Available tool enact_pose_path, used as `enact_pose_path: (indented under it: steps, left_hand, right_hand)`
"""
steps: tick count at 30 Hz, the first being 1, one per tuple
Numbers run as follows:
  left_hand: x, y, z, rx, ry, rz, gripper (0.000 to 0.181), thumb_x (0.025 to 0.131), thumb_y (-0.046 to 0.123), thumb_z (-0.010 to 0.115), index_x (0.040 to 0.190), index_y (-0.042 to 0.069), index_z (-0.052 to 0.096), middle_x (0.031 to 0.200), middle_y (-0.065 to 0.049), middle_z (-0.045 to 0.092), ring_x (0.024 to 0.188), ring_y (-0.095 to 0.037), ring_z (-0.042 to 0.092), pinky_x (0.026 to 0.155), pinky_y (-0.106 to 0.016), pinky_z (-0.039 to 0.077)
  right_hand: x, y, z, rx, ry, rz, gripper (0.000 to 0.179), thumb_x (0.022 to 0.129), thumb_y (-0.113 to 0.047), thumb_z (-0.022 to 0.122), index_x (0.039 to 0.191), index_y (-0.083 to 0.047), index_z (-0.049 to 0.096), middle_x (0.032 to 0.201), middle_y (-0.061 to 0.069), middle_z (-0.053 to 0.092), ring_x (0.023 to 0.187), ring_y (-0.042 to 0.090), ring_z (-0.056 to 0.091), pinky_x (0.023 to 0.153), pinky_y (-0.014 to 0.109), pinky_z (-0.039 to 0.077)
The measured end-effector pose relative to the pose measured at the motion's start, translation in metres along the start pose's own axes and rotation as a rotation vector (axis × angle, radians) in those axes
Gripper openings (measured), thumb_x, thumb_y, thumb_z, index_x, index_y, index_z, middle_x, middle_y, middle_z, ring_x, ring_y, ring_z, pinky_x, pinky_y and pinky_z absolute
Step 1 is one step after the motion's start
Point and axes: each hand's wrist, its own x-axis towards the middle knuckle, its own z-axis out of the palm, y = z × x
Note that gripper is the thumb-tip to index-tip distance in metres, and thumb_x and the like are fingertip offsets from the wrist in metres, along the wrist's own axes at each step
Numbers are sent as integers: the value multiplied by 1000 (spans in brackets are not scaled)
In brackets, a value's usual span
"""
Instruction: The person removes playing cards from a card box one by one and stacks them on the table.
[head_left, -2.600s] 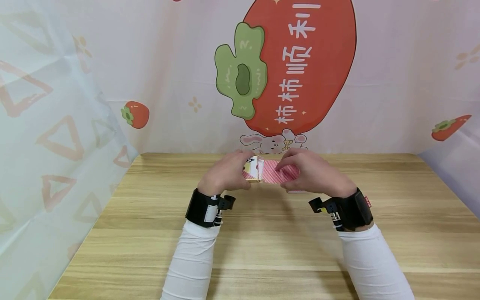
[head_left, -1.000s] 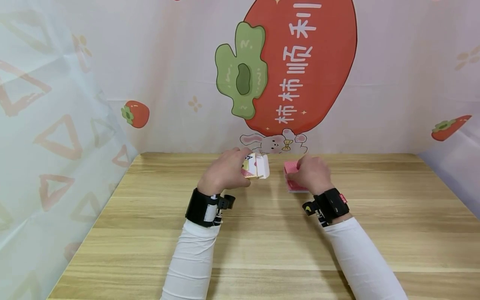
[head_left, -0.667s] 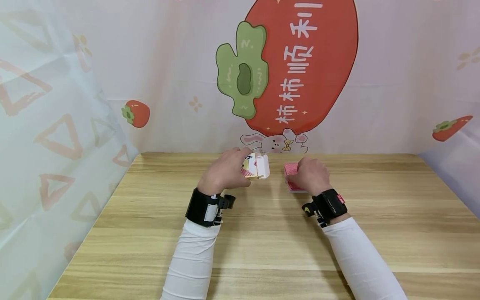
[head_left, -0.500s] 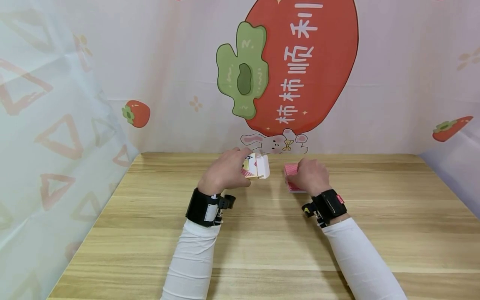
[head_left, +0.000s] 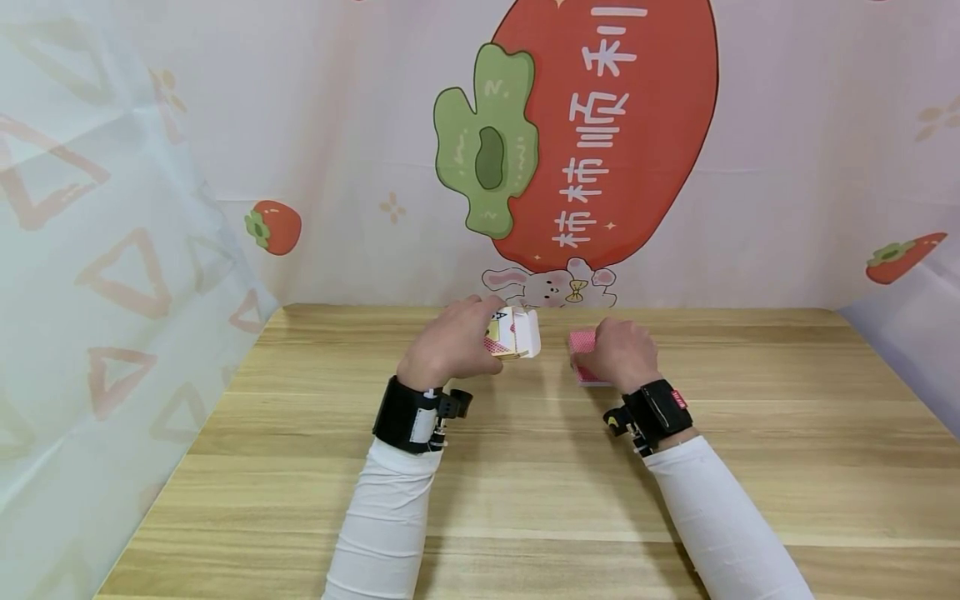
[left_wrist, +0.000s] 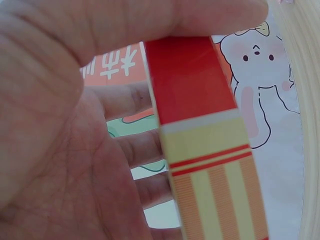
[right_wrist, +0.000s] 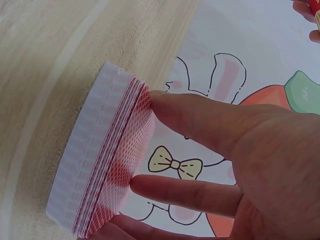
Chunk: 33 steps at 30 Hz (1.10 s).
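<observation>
In the head view my left hand (head_left: 453, 342) grips a playing-card box (head_left: 513, 333) with an ace printed on its face. The box's white flap stands out toward the right. In the left wrist view the thumb lies over the box's red end, and the fingers are behind its striped side. My right hand (head_left: 622, 354) holds a deck of red-backed playing cards (right_wrist: 105, 155) lying on the table. Its thumb is at one edge, the index fingertip touches the patterned back, and other fingers reach the opposite edge. The hand covers part of the deck in the head view.
The wooden table (head_left: 495, 500) runs back to a printed cloth (head_left: 360, 150) with a big red persimmon and a rabbit. Another cloth panel (head_left: 112, 333) with triangles hangs at the left. Both wrists wear black camera straps (head_left: 408, 417).
At first my right hand held red-backed cards at the box's mouth; since then it has moved right, onto the deck. The box's white flap has come into view. The last second shows almost no motion.
</observation>
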Motion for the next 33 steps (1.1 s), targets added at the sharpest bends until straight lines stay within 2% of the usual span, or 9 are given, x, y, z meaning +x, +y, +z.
enact_pose_path:
  steps: [14, 33]
  left_hand:
    - [1, 1, 0, 6, -15, 0, 64, 75, 12, 82, 133, 8, 56, 103, -6, 58, 95, -23, 54, 79, -34, 47]
    - [2, 2, 1, 12, -21, 6, 62, 75, 12, 82, 131, 8, 56, 102, -6, 58, 94, -22, 54, 78, -34, 47]
  right_hand:
    - [2, 1, -1, -18, -17, 0, 50, 83, -42, 79, 100, 4, 69, 82, 18, 61, 71, 32, 58, 54, 36, 46]
    - [3, 2, 1, -14, -15, 8, 61, 81, -44, 80, 110, 6, 63, 87, 20, 62, 75, 34, 59, 56, 38, 49]
